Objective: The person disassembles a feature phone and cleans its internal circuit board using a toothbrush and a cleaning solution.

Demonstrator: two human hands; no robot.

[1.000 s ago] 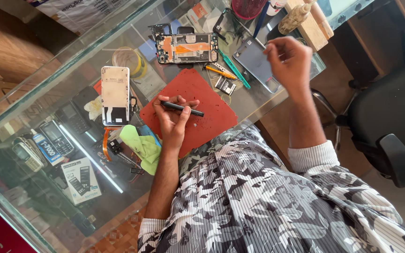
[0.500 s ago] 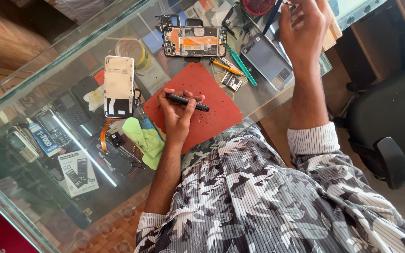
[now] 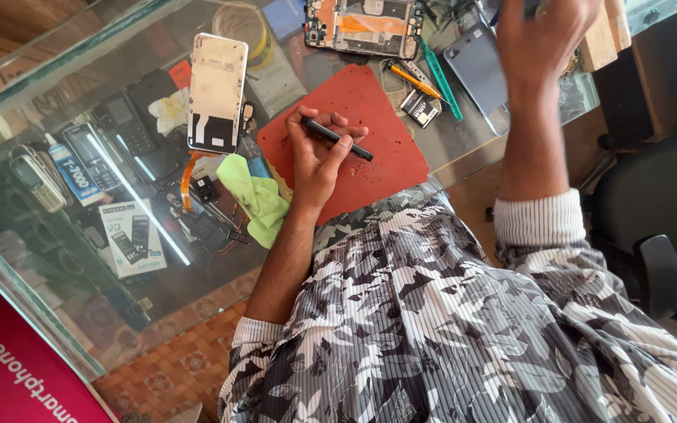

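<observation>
While the person is leaning over the glass display counter (image 3: 80,47), these points are showing:

Left hand: the left hand (image 3: 316,160) is resting on the red rectangular work mat (image 3: 378,149), fingers closing lightly around a slim black pen-shaped tool (image 3: 337,139).

Right hand: the right hand (image 3: 546,35) is lifting high at the far edge of the counter; its fingers are curling around something dark and small, though what it is I cannot tell.

Handling: the tool is looking light, stiff and smooth, so it is likely rolling easily; gripping it mid-barrel, near the tip end, seems the steadiest hold.

Nearby: an opened phone frame with exposed orange and black insides (image 3: 363,27) is lying beyond the mat, a white phone back cover (image 3: 217,90) to the mat's left, a crumpled green cloth (image 3: 256,196) beside the wrist.

Change: compared with half a second ago, the right hand is sitting higher and further out of view, while the left is keeping its hold on the mat.
</observation>
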